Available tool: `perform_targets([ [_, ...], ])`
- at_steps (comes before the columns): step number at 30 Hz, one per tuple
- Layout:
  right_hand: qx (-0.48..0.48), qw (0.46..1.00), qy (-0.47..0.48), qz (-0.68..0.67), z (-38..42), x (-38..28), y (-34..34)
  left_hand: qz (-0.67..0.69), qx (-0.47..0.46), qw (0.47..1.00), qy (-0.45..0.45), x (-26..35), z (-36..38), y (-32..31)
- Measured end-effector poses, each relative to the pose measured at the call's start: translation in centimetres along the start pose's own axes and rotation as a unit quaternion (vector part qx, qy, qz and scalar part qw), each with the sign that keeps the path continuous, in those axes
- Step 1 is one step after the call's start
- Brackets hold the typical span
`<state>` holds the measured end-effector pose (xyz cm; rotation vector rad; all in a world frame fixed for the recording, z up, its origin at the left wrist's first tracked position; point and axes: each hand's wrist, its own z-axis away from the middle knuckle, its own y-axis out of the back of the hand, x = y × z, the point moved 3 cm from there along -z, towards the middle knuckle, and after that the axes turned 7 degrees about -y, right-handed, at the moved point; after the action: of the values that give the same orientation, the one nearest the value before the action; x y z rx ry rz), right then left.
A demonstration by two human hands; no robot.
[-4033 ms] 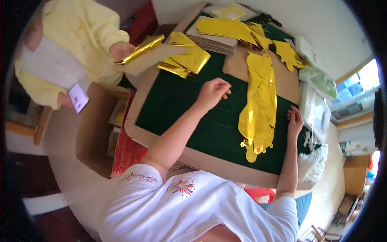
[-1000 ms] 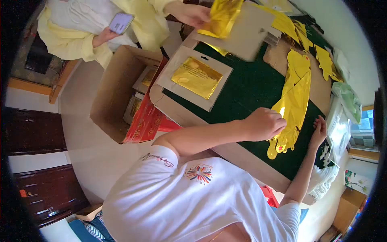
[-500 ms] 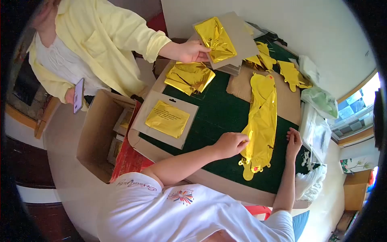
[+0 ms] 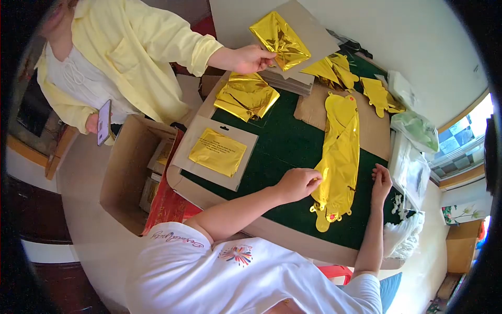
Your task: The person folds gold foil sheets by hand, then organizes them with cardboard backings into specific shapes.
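A long gold foil balloon (image 4: pixel 340 152), folded flat, lies lengthwise on the dark green table top. My left hand (image 4: pixel 299 184) is closed at its left edge, with the fingertips pinched against the foil. To the balloon's right, my right hand (image 4: pixel 382 186) rests near the table's edge, holding nothing, its fingers loosely bent and apart. Across the table a co-worker's hand (image 4: pixel 251 59) grips a grey card with a folded gold foil piece (image 4: pixel 280 41) on it. Another card (image 4: pixel 191 162) with a printed gold foil sheet (image 4: pixel 217 152) lies left of my left hand.
More gold foil (image 4: pixel 246 97) sits on the far left part of the table. Cut gold shapes (image 4: pixel 379 94) lie at the far right near brown cardboard (image 4: pixel 374 136). Plastic bags (image 4: pixel 410 172) line the right edge. An open carton (image 4: pixel 125 172) stands at the left.
The co-worker's hand has raised the card with the foil slightly, showing more of the stack beneath. My hands and the balloon have barely shifted.
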<state>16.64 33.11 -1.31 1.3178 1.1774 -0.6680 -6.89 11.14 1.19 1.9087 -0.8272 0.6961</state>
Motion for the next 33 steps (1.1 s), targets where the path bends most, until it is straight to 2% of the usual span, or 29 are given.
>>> perform_targets([
  [23, 0.015, 1.000, -0.013, -0.003, -0.9, 1.0, -0.1, -0.012, 0.003, 1.000, -0.006, -0.3, -0.3, 0.1],
  [29, 0.033, 0.999, 0.001, -0.016, -1.3, 1.4, 0.0, -0.025, -0.018, 0.999, 0.037, -1.5, -0.6, -0.9],
  [30, 0.036, 0.999, 0.004, -0.009, -1.2, 1.2, -0.1, -0.052, -0.006, 0.998, 0.034, -1.8, -0.8, -1.1],
  [33, 0.044, 0.999, 0.015, 0.001, -0.8, 0.1, -0.3, -0.008, 0.080, 0.996, 0.029, -2.2, -1.1, -1.2],
])
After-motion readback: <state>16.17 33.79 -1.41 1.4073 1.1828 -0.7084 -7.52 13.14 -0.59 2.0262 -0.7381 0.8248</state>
